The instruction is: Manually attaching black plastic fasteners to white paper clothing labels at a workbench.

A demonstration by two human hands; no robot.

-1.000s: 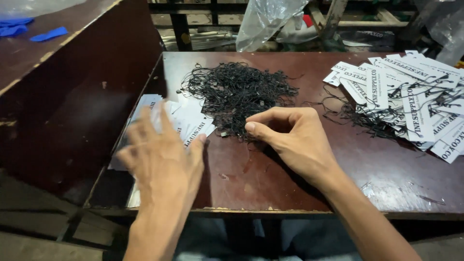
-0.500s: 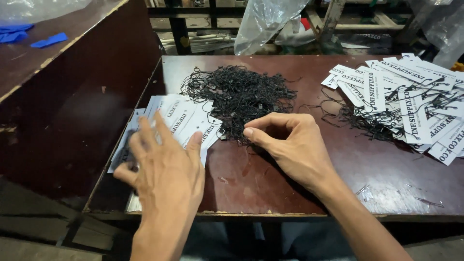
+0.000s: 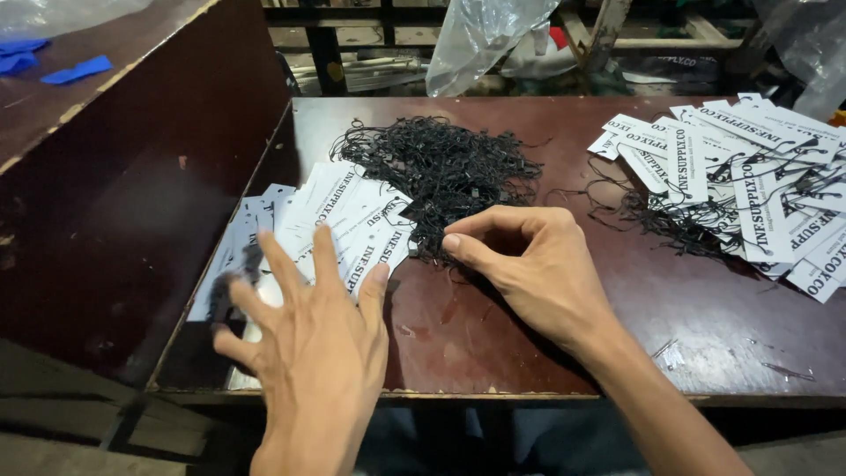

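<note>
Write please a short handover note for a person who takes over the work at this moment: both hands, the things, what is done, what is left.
Left hand: open, fingers spread on the loose white tags at the table's left edge.
Right hand: thumb and forefinger pinched at the near edge of the black string pile; whether it grips a string cannot be seen.
Done: a heap of tags with strings lies at the right.
Left: the loose tags at the left show no strings.
</note>
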